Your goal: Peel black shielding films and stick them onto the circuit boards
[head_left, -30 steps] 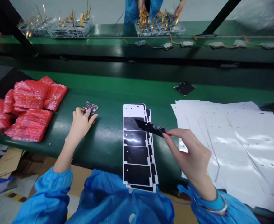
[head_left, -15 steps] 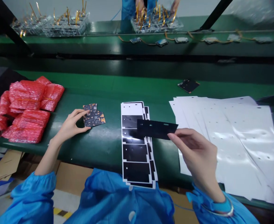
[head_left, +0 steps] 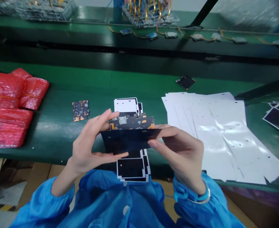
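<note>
Two hands meet: the left hand [head_left: 82, 153] grips a circuit board [head_left: 132, 122] between fingers and thumb, the right hand [head_left: 183, 152] pinches black film [head_left: 127, 139] against its near edge. Both block part of the sticker sheets [head_left: 131, 167] beneath. Red bundles [head_left: 7, 126], another board [head_left: 80, 110] and white sheets [head_left: 208, 133] flank them on the green bench [head_left: 94, 82]; beyond, a shelf [head_left: 89, 14] bears cable-filled trays [head_left: 139, 23].

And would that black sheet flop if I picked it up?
Probably not much: the black sheet has a nearly straight top edge as the right hand pinches it. It looks thin, so it's likely light and might crease if pushed.
</note>
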`<state>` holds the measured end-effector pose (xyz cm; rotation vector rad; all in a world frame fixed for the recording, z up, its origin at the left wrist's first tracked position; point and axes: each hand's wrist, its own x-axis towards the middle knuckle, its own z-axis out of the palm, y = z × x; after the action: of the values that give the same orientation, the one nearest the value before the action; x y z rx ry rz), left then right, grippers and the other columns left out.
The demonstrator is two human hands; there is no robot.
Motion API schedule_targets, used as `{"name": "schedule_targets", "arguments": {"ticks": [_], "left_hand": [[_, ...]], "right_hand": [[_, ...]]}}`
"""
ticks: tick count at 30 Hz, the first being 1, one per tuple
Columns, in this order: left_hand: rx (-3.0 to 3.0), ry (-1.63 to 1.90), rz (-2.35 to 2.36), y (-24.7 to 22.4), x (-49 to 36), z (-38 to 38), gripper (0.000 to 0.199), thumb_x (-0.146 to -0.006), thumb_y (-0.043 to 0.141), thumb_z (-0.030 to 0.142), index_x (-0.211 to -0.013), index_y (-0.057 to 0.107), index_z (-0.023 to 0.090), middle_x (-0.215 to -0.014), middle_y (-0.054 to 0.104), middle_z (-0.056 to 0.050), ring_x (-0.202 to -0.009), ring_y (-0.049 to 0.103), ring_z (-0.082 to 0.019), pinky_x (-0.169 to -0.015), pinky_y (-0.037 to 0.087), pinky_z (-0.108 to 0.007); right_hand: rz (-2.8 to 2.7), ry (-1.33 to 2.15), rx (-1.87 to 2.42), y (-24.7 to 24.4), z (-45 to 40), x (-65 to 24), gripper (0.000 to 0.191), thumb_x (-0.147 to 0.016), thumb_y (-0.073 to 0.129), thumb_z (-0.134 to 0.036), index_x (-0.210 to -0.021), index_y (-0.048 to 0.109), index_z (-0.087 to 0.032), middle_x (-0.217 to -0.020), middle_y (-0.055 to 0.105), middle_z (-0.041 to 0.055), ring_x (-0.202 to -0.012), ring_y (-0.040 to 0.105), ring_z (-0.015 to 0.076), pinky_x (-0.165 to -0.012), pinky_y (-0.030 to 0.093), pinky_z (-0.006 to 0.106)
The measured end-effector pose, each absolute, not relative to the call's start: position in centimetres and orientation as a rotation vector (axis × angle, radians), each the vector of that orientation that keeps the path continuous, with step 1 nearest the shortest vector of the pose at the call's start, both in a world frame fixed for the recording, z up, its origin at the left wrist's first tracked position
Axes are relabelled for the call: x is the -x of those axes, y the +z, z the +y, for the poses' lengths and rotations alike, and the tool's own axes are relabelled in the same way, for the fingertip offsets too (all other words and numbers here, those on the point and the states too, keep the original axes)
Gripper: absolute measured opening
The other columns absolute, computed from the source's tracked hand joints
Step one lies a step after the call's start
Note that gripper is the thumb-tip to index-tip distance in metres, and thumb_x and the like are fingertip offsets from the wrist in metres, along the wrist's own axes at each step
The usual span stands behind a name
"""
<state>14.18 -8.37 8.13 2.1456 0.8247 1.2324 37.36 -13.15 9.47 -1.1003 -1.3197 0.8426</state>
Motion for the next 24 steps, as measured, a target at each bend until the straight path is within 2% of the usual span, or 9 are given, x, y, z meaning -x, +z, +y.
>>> {"name": "schedule_targets", "arguments": {"ticks": [2,4,9,15,20,24], "left_hand": [[-2.095,1.204,0.798,8.0,-13.9,-8.4,0.102,-0.076,0.091,0.037,-0.161,0.034,0.038,-0.148,0.062,-0.007,-0.127,0.066,-0.027,-0.099,0.065,-0.04],[-2.071,1.189,0.785,8.0,-13.8,-8.5,0.101,-0.076,0.091,0.037,-0.16,0.035,0.039,-0.148,0.062,-0.006,-0.128,0.066,-0.027,-0.1,0.065,-0.04],[-2.061,1.226,0.759,8.1,-14.0,-8.7,0.102,-0.072,0.094,0.035,-0.158,0.04,0.038,-0.147,0.063,-0.005,-0.13,0.065,-0.028,-0.101,0.066,-0.039],[-2.088,1.241,0.762,8.1,-13.9,-8.7,0.1,-0.074,0.093,0.038,-0.159,0.04,0.037,-0.147,0.063,-0.004,-0.131,0.065,-0.027,-0.102,0.066,-0.037],[-2.089,1.186,0.834,8.5,-14.1,-8.8,0.095,-0.078,0.089,0.042,-0.158,0.038,0.044,-0.145,0.064,-0.005,-0.129,0.066,-0.031,-0.098,0.068,-0.047],[-2.085,1.173,0.831,8.5,-14.2,-8.9,0.095,-0.079,0.087,0.045,-0.159,0.037,0.045,-0.148,0.062,-0.007,-0.129,0.066,-0.033,-0.098,0.068,-0.052]], "right_hand": [[-1.349,0.838,1.119,9.5,-13.4,-37.8,0.018,-0.085,0.077,-0.009,-0.084,0.072,-0.026,-0.077,0.071,-0.0049,-0.07,0.063,0.0098,-0.066,0.053,0.023],[-1.358,0.84,1.118,9.6,-13.7,-38.1,0.019,-0.086,0.076,-0.008,-0.084,0.071,-0.025,-0.075,0.068,-0.0051,-0.067,0.061,0.009,-0.061,0.052,0.021],[-1.336,0.847,1.133,9.6,-14.0,-38.5,0.02,-0.084,0.076,-0.005,-0.082,0.07,-0.024,-0.073,0.066,-0.0047,-0.066,0.061,0.0091,-0.057,0.052,0.02],[-1.31,0.851,1.143,10.0,-14.1,-38.5,0.021,-0.083,0.075,-0.005,-0.081,0.07,-0.025,-0.071,0.066,-0.0039,-0.062,0.061,0.0118,-0.052,0.052,0.024],[-1.284,0.863,1.154,10.0,-14.1,-38.7,0.019,-0.081,0.078,-0.007,-0.08,0.071,-0.025,-0.069,0.066,-0.0031,-0.06,0.061,0.0125,-0.05,0.052,0.024],[-1.288,0.864,1.155,10.1,-14.1,-38.7,0.019,-0.081,0.077,-0.007,-0.078,0.07,-0.025,-0.067,0.064,-0.004,-0.059,0.06,0.0108,-0.05,0.051,0.022]]}}
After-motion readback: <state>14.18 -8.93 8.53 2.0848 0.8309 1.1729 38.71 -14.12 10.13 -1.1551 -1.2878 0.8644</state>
